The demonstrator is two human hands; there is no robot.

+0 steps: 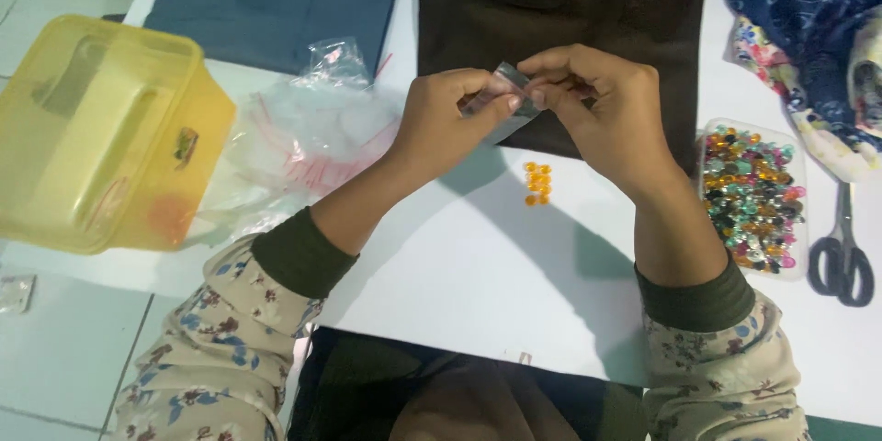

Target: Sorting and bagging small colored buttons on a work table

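Head view: the left hand (441, 124) and right hand (602, 106) both pinch a small clear plastic bag (505, 96) in a tight grip, above the orange beads (537, 183) on the white bench (478, 266). Right of the beads sits a tray of mixed beads (751, 197); left, a yellow box (101, 133).

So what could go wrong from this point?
The small clear bag, pinched between the left hand and right hand, might slip or tear. A forearm could scatter the orange beads lying loose below. The open tray of mixed beads beside the right arm could be knocked.
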